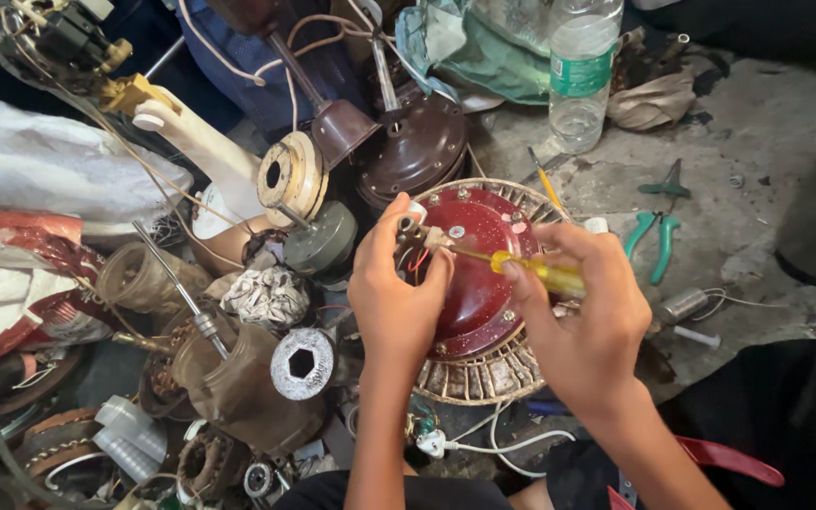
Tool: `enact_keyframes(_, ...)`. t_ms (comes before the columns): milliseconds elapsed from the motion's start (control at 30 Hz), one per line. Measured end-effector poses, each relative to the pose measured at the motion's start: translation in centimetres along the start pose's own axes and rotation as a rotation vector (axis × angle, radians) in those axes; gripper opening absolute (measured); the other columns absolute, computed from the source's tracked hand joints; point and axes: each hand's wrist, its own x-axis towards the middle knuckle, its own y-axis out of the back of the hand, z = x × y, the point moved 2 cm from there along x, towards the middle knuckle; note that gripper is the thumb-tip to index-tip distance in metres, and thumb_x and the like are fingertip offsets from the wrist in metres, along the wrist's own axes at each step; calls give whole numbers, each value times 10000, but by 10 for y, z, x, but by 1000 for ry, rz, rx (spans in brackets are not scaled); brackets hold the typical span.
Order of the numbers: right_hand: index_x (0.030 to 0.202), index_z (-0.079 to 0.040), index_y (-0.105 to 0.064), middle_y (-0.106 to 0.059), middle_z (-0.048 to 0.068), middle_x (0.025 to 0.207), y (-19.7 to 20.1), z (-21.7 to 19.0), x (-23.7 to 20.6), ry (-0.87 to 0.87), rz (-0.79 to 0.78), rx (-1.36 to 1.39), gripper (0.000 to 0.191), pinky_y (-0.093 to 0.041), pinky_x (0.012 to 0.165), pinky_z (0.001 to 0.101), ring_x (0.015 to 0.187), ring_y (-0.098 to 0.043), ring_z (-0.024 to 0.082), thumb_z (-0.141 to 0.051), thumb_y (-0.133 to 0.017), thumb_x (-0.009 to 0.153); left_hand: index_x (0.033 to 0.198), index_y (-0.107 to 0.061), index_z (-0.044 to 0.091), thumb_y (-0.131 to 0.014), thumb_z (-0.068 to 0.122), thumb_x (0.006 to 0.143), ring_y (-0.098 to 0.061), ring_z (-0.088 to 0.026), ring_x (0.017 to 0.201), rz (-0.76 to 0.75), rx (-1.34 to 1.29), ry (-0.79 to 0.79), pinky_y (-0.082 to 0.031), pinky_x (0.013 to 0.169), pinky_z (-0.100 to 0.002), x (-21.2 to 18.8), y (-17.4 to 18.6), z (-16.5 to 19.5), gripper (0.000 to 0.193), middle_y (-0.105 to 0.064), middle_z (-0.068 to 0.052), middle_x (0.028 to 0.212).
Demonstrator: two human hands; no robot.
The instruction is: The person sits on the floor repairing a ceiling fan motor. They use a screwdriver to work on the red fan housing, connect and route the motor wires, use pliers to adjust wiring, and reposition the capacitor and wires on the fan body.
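1. Gripping a yellow-handled screwdriver [531, 272], the right hand [583, 326] has its fingers wrapped tight round the handle, and the shaft points left across a dark red fan motor housing [479, 274].
2. The left hand [397, 293] presses on the housing's left edge, fingers curled and pinching at a small white part by the screwdriver tip.
3. The housing is round, glossy and domed, with screws around its rim, and sits on a ring of copper-wound stator [484, 373] on the grey floor.
4. Green-handled pliers [655, 241] lie just to the right, near a clear plastic bottle [582, 71].
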Motion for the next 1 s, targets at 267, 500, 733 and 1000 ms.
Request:
enact_keyframes(267,1204,-30,-677,-610,27,742,1,21,-4,-561,-14,259,253,-384,457,230,545,-527,74,-71,-752,966,1300,-623,76,-791,212,814,-647,-290,1238,-90,-13,14,-498,1046,-385,-5,16,4,532,-644,-115,1414)
enact_keyframes(500,1089,-12,-584,-601,17,880,36,47,2,-620,42,900,131,-470,692,242,763,-558,80,-135,-629,1082,1330,-638,8,-543,187,1060,-505,-290,1481,-272,-391,-28,-346,1225,-363,-4,46,-23,338,-560,-160,1554)
enact_keyframes(733,1064,-21,-646,-578,28,796,11,27,-18,-728,-257,488,193,-356,518,270,617,-472,107,-184,-692,970,1289,-646,-21,-650,109,938,-487,-282,1464,-323,-432,-48,-359,1190,-363,-7,67,-49,374,-539,-159,1543)
enact_keyframes(1000,988,-24,-606,-642,-36,839,-60,-34,-62,-521,-407,308,304,-488,570,163,716,-600,10,-68,-828,784,1298,-617,-25,-697,57,874,-468,-302,1476,-332,-415,-101,-358,1197,-373,-7,78,-47,439,-502,-159,1570)
